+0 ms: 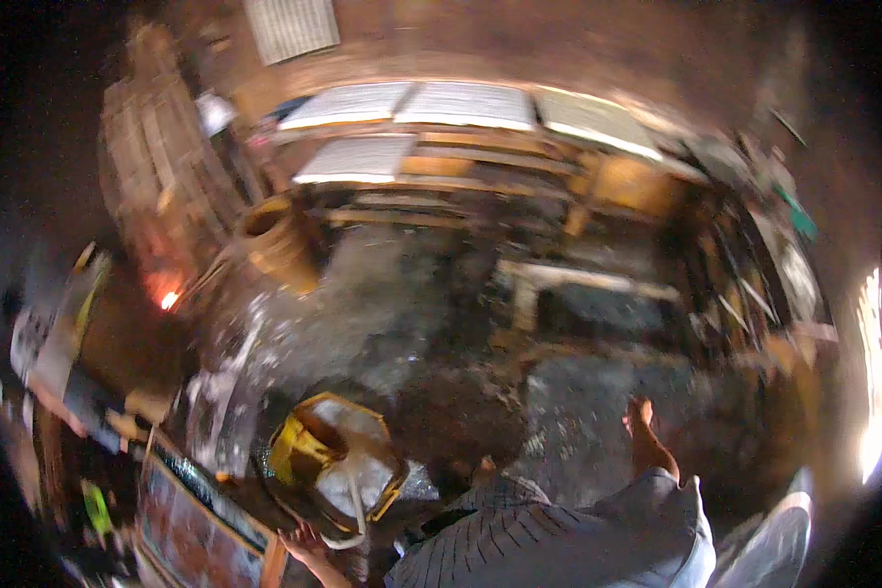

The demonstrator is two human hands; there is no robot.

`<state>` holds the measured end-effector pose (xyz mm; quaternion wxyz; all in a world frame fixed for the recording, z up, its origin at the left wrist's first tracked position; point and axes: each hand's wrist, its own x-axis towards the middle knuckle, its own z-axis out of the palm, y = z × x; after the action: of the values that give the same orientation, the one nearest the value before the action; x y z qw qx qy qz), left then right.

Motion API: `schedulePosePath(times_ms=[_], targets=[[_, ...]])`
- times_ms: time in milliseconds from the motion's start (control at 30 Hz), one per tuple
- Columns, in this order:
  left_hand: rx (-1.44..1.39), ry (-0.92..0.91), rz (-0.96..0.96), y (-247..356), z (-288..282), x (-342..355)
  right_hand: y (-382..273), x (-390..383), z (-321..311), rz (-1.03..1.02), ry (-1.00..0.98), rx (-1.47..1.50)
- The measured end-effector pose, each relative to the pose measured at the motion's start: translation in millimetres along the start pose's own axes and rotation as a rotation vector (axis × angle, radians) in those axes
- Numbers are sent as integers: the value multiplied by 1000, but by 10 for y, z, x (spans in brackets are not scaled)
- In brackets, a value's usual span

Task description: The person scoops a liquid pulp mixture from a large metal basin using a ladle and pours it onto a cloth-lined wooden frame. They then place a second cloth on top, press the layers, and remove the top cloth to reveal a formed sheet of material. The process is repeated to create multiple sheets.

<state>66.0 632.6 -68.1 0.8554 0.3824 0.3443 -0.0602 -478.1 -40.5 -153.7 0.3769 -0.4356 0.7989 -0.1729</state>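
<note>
My left hand (pixel 307 549) is low in the picture, fingers apart, beside the corner of a wood-framed panel (pixel 191 529). Whether the fingertips touch the wood is too blurred to tell. Just beyond that hand stands a yellow tub (pixel 394 485) with pale, whitish contents. Inside it, a yellow bucket (pixel 299 453) lies tilted, and a white curved pipe-like piece (pixel 356 495) hangs over the near rim. On the right, my right hand (pixel 639 412) hangs away from my body above the grey floor slab (pixel 578 392). Its fingers look curled, with nothing visible in them.
Several white sheets (pixel 465 104) lie on a wooden rack along the far wall. A brown drum (pixel 282 243) and a glowing fire (pixel 169 299) are at the far left. Another person's arm (pixel 64 412) shows at left. A low pale frame (pixel 588 279) stands ahead on the right.
</note>
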Motion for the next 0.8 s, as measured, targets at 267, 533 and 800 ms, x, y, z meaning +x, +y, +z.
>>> schedulePosePath(times_ms=[267, 533, 800], targets=[[799, -596, -281, -1360, 765, -691, 2804, -1711, 7, 177, -66, -83], [1327, -1091, -529, -3478, 2109, -2752, 3550, -1906, -427, 750, -82, 790], [1387, -1986, -631, -6582, 2953, -6976, 2873, -427, -1812, 417, 180, 1225]])
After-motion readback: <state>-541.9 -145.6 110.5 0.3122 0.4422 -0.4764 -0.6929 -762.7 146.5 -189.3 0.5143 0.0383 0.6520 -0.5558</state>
